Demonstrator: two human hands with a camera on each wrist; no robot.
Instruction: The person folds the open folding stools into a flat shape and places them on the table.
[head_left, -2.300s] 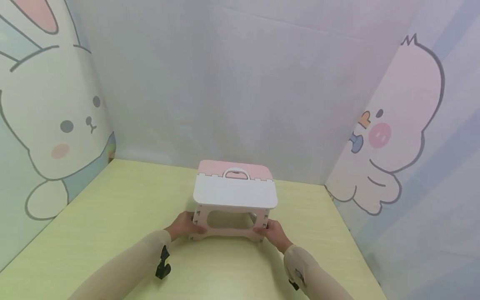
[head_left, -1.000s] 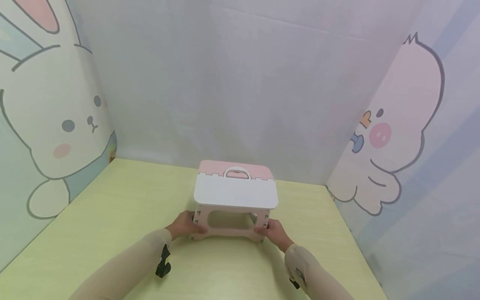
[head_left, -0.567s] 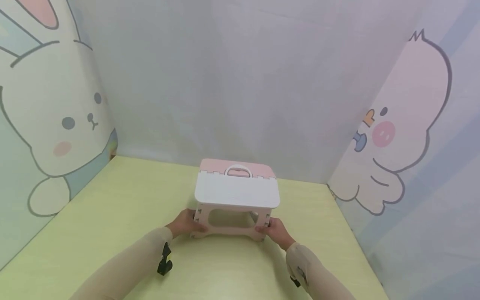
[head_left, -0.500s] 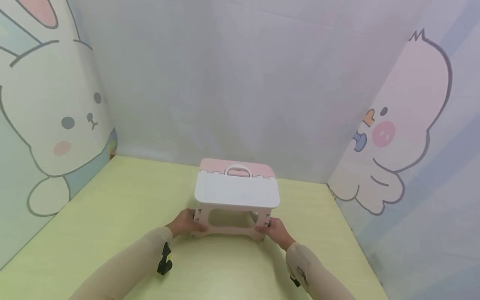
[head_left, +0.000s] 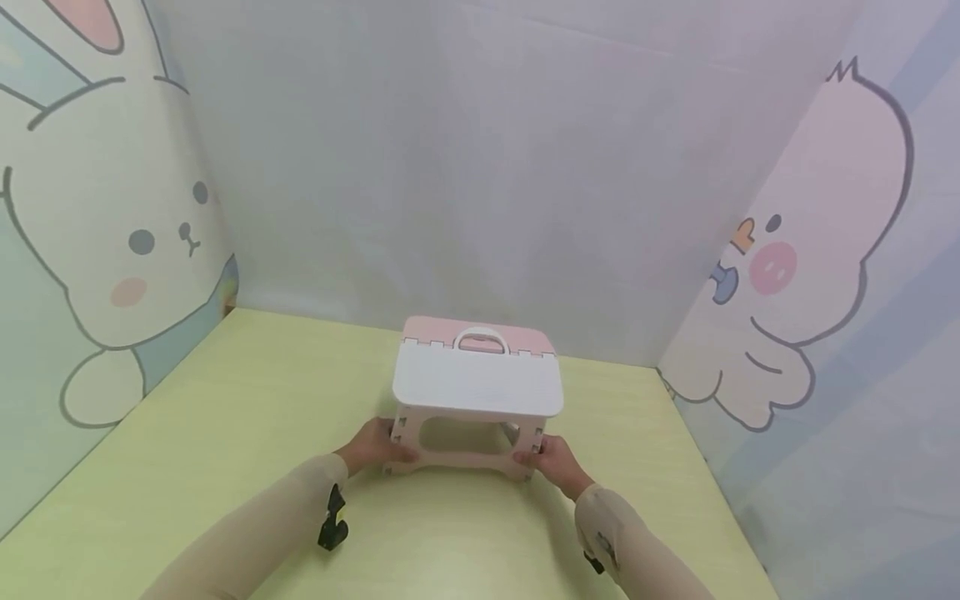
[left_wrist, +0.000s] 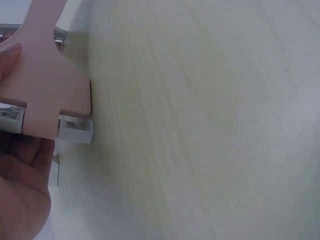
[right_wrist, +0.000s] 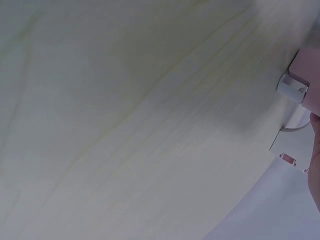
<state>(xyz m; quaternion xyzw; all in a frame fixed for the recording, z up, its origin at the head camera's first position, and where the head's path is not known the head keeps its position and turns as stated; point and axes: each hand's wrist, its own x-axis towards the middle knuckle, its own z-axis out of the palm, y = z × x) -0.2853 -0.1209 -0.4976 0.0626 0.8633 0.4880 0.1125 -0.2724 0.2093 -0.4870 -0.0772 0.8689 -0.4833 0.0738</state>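
Note:
A folding step stool [head_left: 477, 379] with a white and pink top stands upright on its legs in the head view, its white carrying handle [head_left: 481, 335] lying along the middle seam. My left hand [head_left: 375, 444] grips the stool's left leg, thumb across the pink front panel and fingers round the side. On the other side my right hand [head_left: 555, 464] holds the right leg in the same way. The left wrist view shows the pink leg panel [left_wrist: 50, 75] with fingers [left_wrist: 30, 150] behind it. At the right wrist view's edge, a pink leg corner [right_wrist: 305, 75] and part of the hand appear.
The stool is on a pale yellow wood-grain table [head_left: 450, 542]. A grey-white curtain wall [head_left: 480, 167] rises close behind it. Side panels carry a cartoon rabbit [head_left: 112, 217] at left and a pink-cheeked cartoon figure [head_left: 825, 225] at right. Black clips [head_left: 332, 521] hang at the sleeves.
The whole head view has shifted slightly, so stool and hands appear a little further right and up. Both hands keep the same hold on the stool's legs.

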